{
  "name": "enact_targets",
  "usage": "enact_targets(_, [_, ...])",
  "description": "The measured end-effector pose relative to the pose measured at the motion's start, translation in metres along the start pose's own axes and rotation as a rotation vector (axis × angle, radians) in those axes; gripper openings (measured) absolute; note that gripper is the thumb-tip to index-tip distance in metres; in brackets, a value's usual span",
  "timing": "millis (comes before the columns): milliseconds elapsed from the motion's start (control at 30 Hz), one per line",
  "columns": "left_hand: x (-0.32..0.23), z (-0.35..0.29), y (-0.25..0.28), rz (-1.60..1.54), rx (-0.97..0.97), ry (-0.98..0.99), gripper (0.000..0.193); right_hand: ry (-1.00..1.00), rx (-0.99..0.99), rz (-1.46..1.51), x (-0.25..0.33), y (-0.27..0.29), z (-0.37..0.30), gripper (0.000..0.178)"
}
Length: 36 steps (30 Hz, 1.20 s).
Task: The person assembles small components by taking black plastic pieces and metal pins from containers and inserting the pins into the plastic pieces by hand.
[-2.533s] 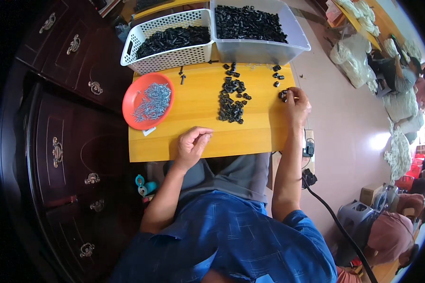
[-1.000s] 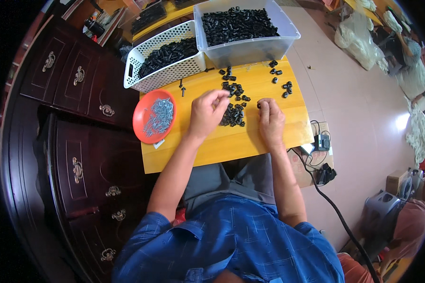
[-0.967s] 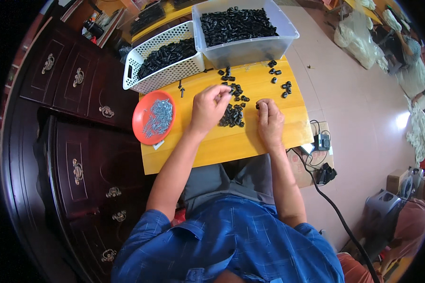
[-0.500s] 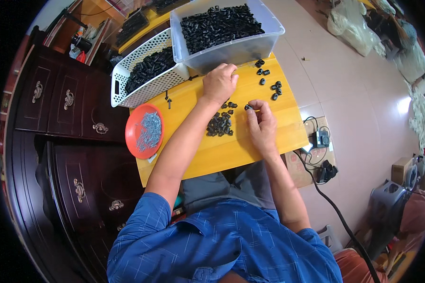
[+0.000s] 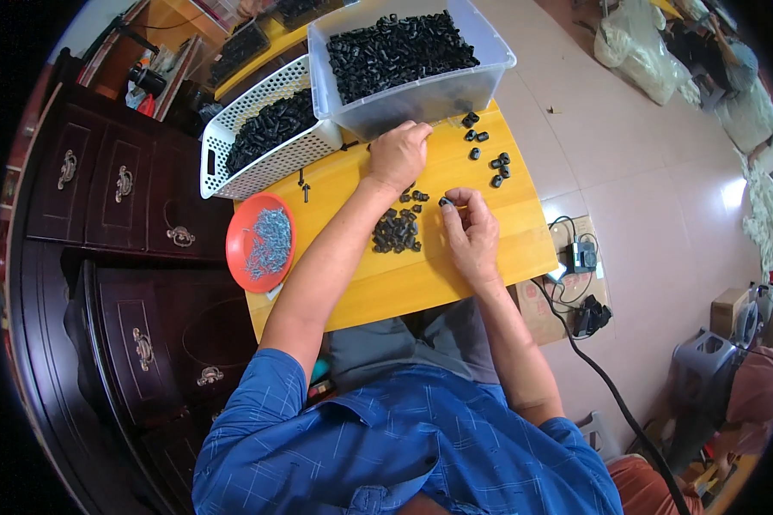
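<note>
Between the thumb and fingertips of my right hand (image 5: 472,233) is a small black plastic piece (image 5: 445,202), pinched just above the tabletop. My left hand (image 5: 398,156) is closed in front of the clear bin, fingers curled; whatever they may grip is hidden. A pile of small black plastic pieces (image 5: 396,231) lies between my forearms, partly strewn toward my left wrist. Several similar black pieces (image 5: 496,163) stand loose along the table's right side. Two thin black pieces (image 5: 306,192) lie left of my left forearm, near a red plate (image 5: 234,257) of small silvery screws or pins.
A clear plastic bin (image 5: 352,116) heaped with black parts stands at the far side of the yellow table (image 5: 361,300). Beside it sits a white perforated basket (image 5: 219,137) of black parts. Dark drawers (image 5: 155,318) flank the left; a cable (image 5: 601,369) runs at the right.
My right hand has shifted slightly left with the black piece, toward the pile. The left hand stays closed by the bin, barely moved. The whole view has tilted a little.
</note>
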State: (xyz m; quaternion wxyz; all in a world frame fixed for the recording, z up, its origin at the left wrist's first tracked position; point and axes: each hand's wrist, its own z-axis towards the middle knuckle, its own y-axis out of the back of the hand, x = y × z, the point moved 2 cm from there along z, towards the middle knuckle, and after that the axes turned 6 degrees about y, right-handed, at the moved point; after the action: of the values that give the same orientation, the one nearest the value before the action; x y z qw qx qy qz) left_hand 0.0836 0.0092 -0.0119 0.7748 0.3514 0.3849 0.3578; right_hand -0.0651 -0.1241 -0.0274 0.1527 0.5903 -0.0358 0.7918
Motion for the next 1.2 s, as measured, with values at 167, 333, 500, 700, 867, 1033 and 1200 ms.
enact_targets(167, [-0.001,-0.008,0.005,-0.062,0.04,0.016,0.02,0.009,-0.007,0.008,0.0,0.0,-0.001,0.017])
enact_targets(333, [0.0,-0.009,0.011,-0.093,0.041,0.027,0.025,0.007,-0.014,0.022,0.002,0.0,-0.001,0.016])
enact_targets(500, [-0.004,0.001,0.01,-0.075,0.098,0.012,0.027,0.022,-0.016,0.013,0.002,0.0,0.0,0.016])
enact_targets(700, [-0.01,0.012,-0.005,0.008,0.168,0.012,0.027,0.013,-0.011,-0.004,0.005,0.001,-0.001,0.017])
enact_targets(867, [-0.014,0.018,-0.013,0.058,0.171,-0.003,0.023,0.026,-0.017,0.01,0.001,-0.001,-0.001,0.017])
enact_targets(1033, [-0.017,0.015,-0.016,0.084,0.152,-0.02,0.018,0.018,-0.016,0.027,0.0,-0.001,0.0,0.016])
enact_targets(1200, [-0.021,0.002,-0.01,0.018,0.146,-0.149,0.014,0.009,-0.023,0.04,0.003,0.0,0.0,0.017])
